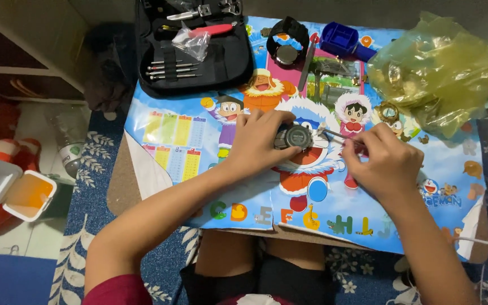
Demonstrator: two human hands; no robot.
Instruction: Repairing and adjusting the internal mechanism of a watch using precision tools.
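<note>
Far left, off the table: an open white box with orange inside on the floor. At the table's back edge, a black tool case lying open with small screwdrivers in a row. Left hand curled over a dark round watch case, fingers pressing it down onto the cartoon mat. Just right of the watch, touching or nearly so, a thin metal tool pinched in the right hand, long axis running right to left toward the case. Both hands close; left on it. Behind: black wristwatch, blue holder, yellow plastic bag.
</note>
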